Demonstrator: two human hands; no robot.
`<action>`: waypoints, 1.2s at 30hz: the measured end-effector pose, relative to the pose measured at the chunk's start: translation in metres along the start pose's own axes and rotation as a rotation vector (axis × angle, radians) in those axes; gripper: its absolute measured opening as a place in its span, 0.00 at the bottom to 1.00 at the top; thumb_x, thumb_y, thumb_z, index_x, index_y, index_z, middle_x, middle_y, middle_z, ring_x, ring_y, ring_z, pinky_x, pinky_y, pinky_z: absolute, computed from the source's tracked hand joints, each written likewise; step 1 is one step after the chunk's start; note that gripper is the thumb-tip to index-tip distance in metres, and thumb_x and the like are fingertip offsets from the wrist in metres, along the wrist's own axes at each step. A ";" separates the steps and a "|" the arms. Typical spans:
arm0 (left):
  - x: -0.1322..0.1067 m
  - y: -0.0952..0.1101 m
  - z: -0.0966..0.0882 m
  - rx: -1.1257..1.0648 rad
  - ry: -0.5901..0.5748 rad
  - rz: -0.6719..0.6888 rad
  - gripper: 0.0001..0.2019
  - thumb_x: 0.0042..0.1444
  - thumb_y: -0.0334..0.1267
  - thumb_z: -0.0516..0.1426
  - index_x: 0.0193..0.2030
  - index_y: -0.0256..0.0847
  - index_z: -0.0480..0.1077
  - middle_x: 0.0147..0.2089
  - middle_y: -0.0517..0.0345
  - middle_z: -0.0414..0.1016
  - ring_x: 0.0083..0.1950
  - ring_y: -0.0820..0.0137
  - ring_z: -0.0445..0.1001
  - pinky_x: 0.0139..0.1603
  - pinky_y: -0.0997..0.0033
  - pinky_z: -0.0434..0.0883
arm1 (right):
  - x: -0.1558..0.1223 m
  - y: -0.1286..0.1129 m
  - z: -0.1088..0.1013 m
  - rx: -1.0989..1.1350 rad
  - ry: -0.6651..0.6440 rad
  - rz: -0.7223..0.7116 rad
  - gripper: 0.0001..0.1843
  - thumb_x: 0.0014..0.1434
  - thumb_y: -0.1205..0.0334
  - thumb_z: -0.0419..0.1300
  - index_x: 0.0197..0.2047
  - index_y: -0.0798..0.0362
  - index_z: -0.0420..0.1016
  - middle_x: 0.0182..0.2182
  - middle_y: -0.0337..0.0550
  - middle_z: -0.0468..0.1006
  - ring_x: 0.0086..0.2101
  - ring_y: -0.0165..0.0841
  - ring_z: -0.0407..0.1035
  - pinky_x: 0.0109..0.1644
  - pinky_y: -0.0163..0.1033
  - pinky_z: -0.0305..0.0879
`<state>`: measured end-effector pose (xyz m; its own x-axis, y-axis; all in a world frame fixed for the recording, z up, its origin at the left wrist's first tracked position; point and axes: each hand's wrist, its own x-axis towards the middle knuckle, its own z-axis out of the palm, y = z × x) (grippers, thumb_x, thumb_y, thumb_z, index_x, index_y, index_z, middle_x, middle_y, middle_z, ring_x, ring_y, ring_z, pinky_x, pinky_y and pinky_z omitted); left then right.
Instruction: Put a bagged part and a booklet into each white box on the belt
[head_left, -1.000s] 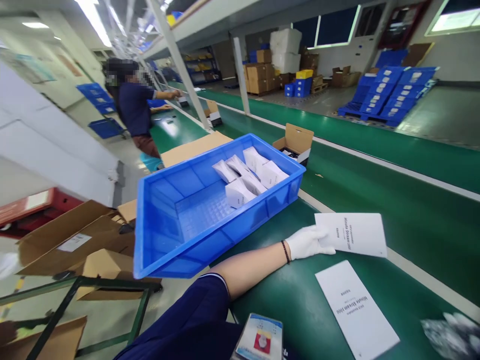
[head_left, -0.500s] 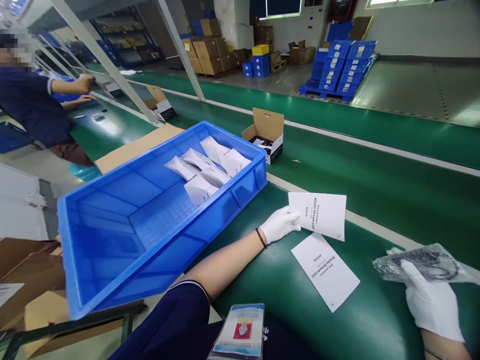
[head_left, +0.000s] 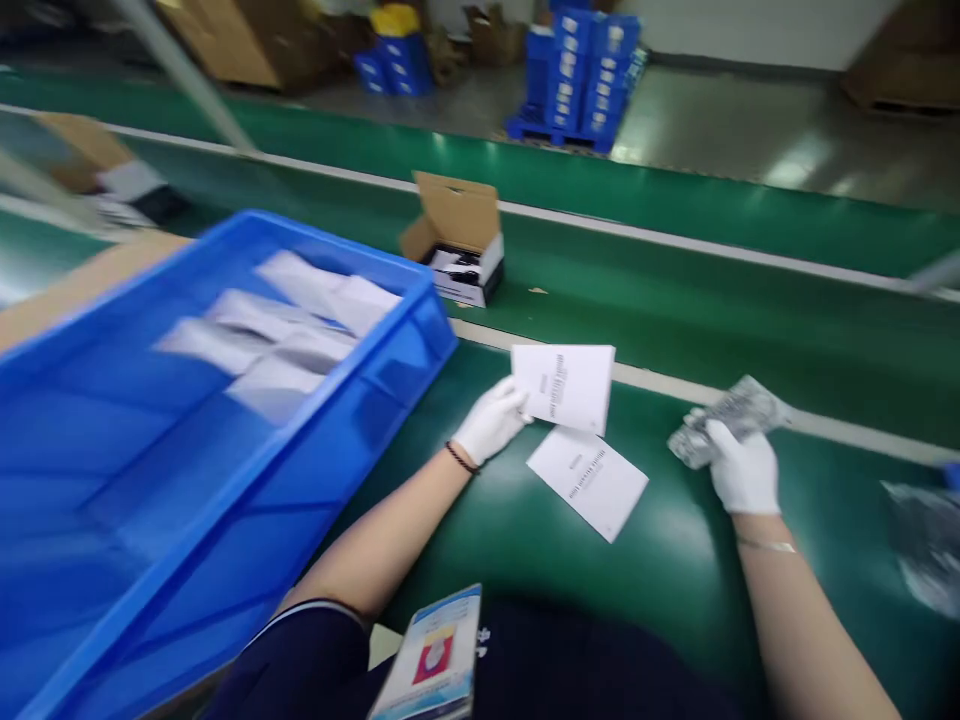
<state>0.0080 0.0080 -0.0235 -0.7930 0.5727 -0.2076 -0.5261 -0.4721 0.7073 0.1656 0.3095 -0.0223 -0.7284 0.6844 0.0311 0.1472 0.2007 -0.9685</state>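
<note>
My left hand (head_left: 495, 420), in a white glove, pinches the left edge of a white printed booklet (head_left: 574, 385). A second white booklet (head_left: 592, 482) lies on the green work surface (head_left: 675, 610), partly beneath the held one. Over to the right, my gloved right hand (head_left: 739, 465) grips a clear plastic bag (head_left: 739, 412) with something dark inside; its contents are too blurred to name. Thumb and fingers close around the bag from both sides.
A blue tub (head_left: 360, 440) on the left holds several white booklets (head_left: 285, 330). Behind it, an open carton (head_left: 457, 240) stands on the green belt (head_left: 675, 290). Another clear plastic bag (head_left: 930, 550) lies at the far right. Stacked blue crates (head_left: 577, 75) stand in the background.
The view has swung right, so the tub and booklets appear further left. The bagged item in my right hand has come closer to the booklets. My left hand still holds its booklet.
</note>
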 end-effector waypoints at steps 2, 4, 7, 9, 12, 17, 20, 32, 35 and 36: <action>0.001 0.000 0.001 0.034 0.032 0.009 0.11 0.51 0.31 0.64 0.43 0.36 0.74 0.45 0.49 0.74 0.37 0.71 0.70 0.29 0.77 0.66 | 0.002 0.003 0.002 0.197 -0.028 0.045 0.22 0.48 0.51 0.67 0.43 0.55 0.77 0.42 0.52 0.79 0.43 0.47 0.75 0.54 0.54 0.69; 0.004 0.000 0.002 0.071 0.044 -0.009 0.13 0.53 0.31 0.63 0.46 0.38 0.74 0.53 0.48 0.72 0.42 0.70 0.71 0.29 0.78 0.66 | 0.006 0.007 0.002 0.306 -0.015 0.046 0.24 0.45 0.54 0.70 0.45 0.54 0.75 0.43 0.50 0.79 0.45 0.45 0.75 0.55 0.52 0.69; 0.006 0.002 0.003 0.102 0.022 -0.036 0.16 0.55 0.32 0.62 0.51 0.40 0.73 0.59 0.49 0.69 0.46 0.69 0.71 0.28 0.80 0.67 | 0.010 0.011 0.001 0.413 -0.013 0.044 0.24 0.42 0.58 0.71 0.44 0.53 0.74 0.43 0.47 0.79 0.46 0.43 0.74 0.58 0.50 0.67; 0.004 0.003 0.004 0.112 0.009 -0.036 0.16 0.55 0.32 0.62 0.51 0.41 0.73 0.61 0.49 0.68 0.47 0.69 0.71 0.28 0.81 0.67 | 0.009 0.010 0.000 0.484 -0.012 0.065 0.24 0.41 0.60 0.72 0.43 0.53 0.74 0.43 0.46 0.79 0.47 0.43 0.73 0.59 0.49 0.66; 0.001 0.003 0.003 0.114 0.005 -0.026 0.17 0.53 0.33 0.64 0.51 0.41 0.74 0.61 0.49 0.68 0.46 0.69 0.71 0.28 0.81 0.68 | 0.009 0.007 0.000 0.555 0.016 0.118 0.26 0.38 0.61 0.74 0.42 0.54 0.73 0.44 0.46 0.78 0.48 0.42 0.72 0.58 0.49 0.67; 0.003 0.001 0.000 0.117 -0.023 -0.018 0.19 0.52 0.36 0.65 0.52 0.40 0.73 0.60 0.48 0.68 0.46 0.69 0.71 0.28 0.81 0.68 | 0.014 0.004 0.001 0.581 0.016 0.144 0.25 0.40 0.58 0.75 0.41 0.54 0.72 0.44 0.45 0.77 0.47 0.40 0.72 0.58 0.46 0.68; 0.004 -0.001 -0.001 0.113 -0.032 -0.011 0.18 0.51 0.36 0.66 0.50 0.39 0.74 0.58 0.47 0.69 0.44 0.70 0.71 0.28 0.80 0.67 | 0.016 -0.005 0.007 0.545 -0.040 0.132 0.26 0.40 0.57 0.75 0.41 0.52 0.72 0.42 0.43 0.78 0.46 0.39 0.72 0.57 0.46 0.69; 0.005 -0.001 -0.010 0.070 -0.102 0.032 0.22 0.49 0.39 0.67 0.51 0.34 0.73 0.49 0.44 0.73 0.39 0.69 0.70 0.29 0.75 0.64 | 0.089 -0.173 0.149 -0.787 -0.444 -0.646 0.25 0.57 0.57 0.56 0.57 0.56 0.69 0.50 0.54 0.74 0.46 0.50 0.69 0.51 0.53 0.66; 0.004 0.002 -0.012 0.029 -0.137 0.055 0.23 0.49 0.39 0.67 0.52 0.34 0.73 0.48 0.45 0.73 0.37 0.71 0.69 0.28 0.76 0.63 | 0.111 -0.204 0.215 -1.018 -0.521 -0.800 0.21 0.61 0.62 0.51 0.57 0.53 0.69 0.50 0.54 0.72 0.47 0.49 0.68 0.51 0.53 0.65; 0.005 0.003 -0.013 0.008 -0.138 0.062 0.22 0.49 0.39 0.67 0.51 0.34 0.73 0.47 0.46 0.73 0.35 0.72 0.68 0.27 0.76 0.62 | 0.119 -0.208 0.237 -1.085 -0.513 -0.797 0.21 0.62 0.63 0.51 0.57 0.53 0.70 0.50 0.55 0.71 0.46 0.50 0.68 0.50 0.53 0.65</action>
<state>-0.0013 0.0004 -0.0306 -0.7739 0.6295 -0.0690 -0.4745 -0.5043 0.7214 -0.1100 0.1833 0.1248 -0.9793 -0.1378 0.1481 -0.1489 0.9866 -0.0667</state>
